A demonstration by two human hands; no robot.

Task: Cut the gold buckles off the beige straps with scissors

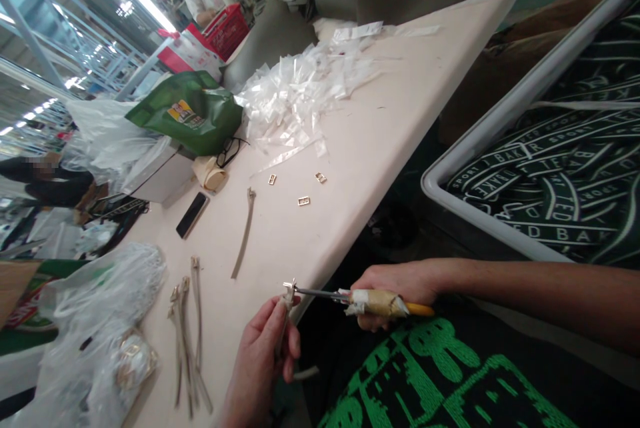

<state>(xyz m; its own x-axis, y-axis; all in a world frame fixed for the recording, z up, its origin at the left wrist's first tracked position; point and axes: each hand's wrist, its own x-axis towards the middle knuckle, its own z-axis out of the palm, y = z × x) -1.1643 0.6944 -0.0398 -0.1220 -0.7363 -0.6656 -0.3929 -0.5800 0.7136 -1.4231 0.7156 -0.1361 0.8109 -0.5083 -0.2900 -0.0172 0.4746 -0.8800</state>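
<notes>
My left hand [265,351] is closed around a thin beige strap [283,331] with a small metal buckle at its top end, held at the table's near edge. My right hand [397,289] grips a pair of pliers [350,297] whose handle is wrapped in tan tape with a yellow tip. The plier jaws meet the buckle at the strap's top. Several finished beige straps [187,341] lie on the table to the left of my left hand. One more strap [245,231] lies alone further up.
Three loose gold buckles [303,201] lie mid-table. Beyond them are a heap of clear plastic wrappers [300,91], a green bag [193,111], glasses, a tape roll [213,175] and a black phone [192,214]. Plastic bags [100,321] sit at left. A bin of printed straps [565,168] stands right.
</notes>
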